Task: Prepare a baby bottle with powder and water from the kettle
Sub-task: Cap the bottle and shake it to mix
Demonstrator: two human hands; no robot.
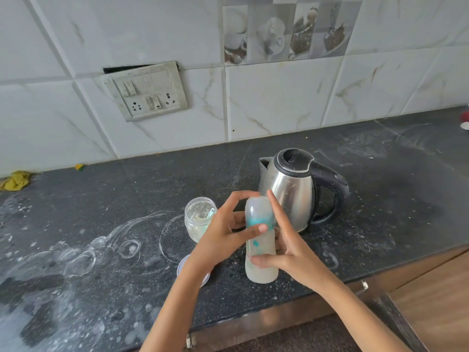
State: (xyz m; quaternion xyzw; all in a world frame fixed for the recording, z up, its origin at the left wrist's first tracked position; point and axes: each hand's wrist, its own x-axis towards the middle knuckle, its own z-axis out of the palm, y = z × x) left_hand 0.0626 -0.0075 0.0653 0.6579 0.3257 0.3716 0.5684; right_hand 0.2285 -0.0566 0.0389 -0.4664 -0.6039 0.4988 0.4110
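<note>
a translucent plastic baby bottle with a teal collar and clear cap (260, 240) is held above the front of the dark speckled stone counter (101, 199), milky liquid inside. the left hand (223, 235) curls round its collar, thumb across the front. the right hand (289, 245) pinches the lower body, thumb in front, fingers straight up the far side. behind stands a steel electric kettle with black lid and handle (297, 189); left, an open clear powder jar (199, 218).
</note>
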